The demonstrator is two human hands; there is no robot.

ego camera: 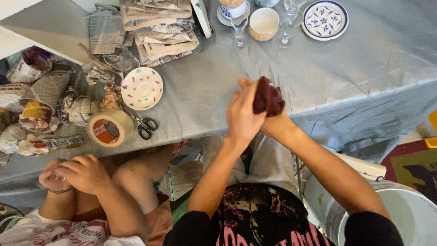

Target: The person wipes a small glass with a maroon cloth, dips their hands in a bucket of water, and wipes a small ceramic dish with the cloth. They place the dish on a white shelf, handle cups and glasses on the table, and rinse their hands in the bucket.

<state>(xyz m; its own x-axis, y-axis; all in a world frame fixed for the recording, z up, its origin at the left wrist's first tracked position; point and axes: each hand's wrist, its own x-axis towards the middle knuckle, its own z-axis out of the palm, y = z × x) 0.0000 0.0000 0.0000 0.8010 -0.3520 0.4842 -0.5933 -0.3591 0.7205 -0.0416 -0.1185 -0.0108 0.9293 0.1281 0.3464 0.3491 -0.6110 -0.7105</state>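
Both my hands meet over the front edge of the grey-covered table (pixel 346 64). My right hand (pixel 273 124) is mostly hidden under a dark red cloth (pixel 267 97) that it grips. My left hand (pixel 242 114) presses flat against the cloth's left side, fingers pointing up. Something may be wrapped inside the cloth, but I cannot tell what.
A small colourful-dotted plate (pixel 142 88), scissors (pixel 144 125) and a tape roll (pixel 108 129) lie to the left, beside paper-wrapped bundles (pixel 36 114). Stacked newspapers (pixel 159 27), stem glasses (pixel 240 27), a bowl (pixel 264 23) and a blue-patterned plate (pixel 325 19) stand at the back. Another person's hands (pixel 73 173) are lower left. A white bucket (pixel 400 214) is lower right.
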